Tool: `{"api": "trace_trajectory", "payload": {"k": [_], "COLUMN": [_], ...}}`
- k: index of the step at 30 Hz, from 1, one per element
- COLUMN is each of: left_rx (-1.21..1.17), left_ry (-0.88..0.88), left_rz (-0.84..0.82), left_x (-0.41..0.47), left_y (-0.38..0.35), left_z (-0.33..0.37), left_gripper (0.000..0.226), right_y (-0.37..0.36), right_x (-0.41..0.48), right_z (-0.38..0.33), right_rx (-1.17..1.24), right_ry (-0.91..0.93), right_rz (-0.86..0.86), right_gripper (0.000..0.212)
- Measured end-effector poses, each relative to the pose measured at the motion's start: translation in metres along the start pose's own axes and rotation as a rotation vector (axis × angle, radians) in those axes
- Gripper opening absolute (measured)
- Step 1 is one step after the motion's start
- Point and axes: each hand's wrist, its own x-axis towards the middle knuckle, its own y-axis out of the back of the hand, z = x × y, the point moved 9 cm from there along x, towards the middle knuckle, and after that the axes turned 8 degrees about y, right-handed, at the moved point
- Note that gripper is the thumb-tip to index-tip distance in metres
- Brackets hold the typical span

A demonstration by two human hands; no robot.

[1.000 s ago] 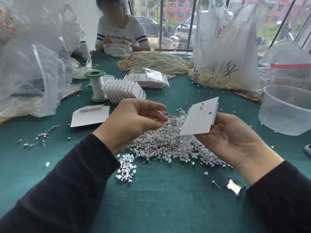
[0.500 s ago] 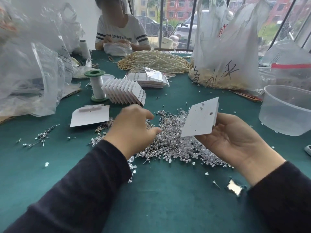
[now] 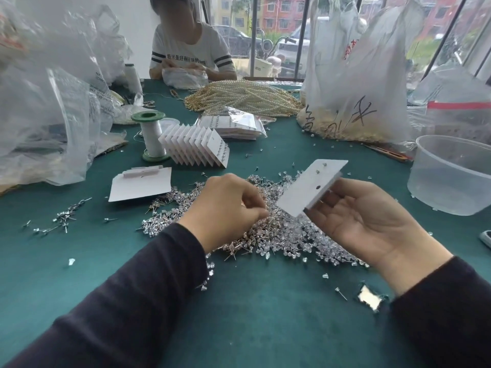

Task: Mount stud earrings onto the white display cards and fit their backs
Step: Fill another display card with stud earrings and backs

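Over the studs (image 3: 279,235), right hand (image 3: 372,224) holds card (image 3: 305,189); long axis up-right.

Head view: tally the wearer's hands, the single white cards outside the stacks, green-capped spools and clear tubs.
Hands: 2 (left hand, right hand)
Single white cards: 2 (held card, flat card)
Spools: 1 (green-capped spool)
Tubs: 1 (clear tub)
Total: 6
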Motion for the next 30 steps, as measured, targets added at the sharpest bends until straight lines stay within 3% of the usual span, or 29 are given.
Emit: {"api": "trace_trajectory", "payload": {"k": [11, 20, 26, 30], "left_rx": [-0.386, -0.370, -0.532, -0.569], "left_ry": [0.193, 0.129, 0.114, 0.050], "left_rz": [-0.087, -0.087, -0.112, -0.109], "left_x": [-0.002, -0.006, -0.008, -0.010], "left_y": [0.007, 0.010, 0.012, 0.017], "left_z": [-0.022, -0.011, -0.003, 0.006], "left_gripper": [0.005, 0.006, 0.023, 0.020], "right_y": [-0.008, -0.014, -0.017, -0.020], "right_x": [-0.002, -0.006, -0.006, -0.007], "right_z": [-0.003, 0.000, 0.004, 0.008], "right_rx": [-0.116, -0.133, -0.160, -0.182], "right_ry": [0.024, -0.003, -0.012, -0.025], "right_rz": [-0.112, -0.165, -0.194, -0.227], "right_gripper": [0.025, 0.025, 0.033, 0.032]}}
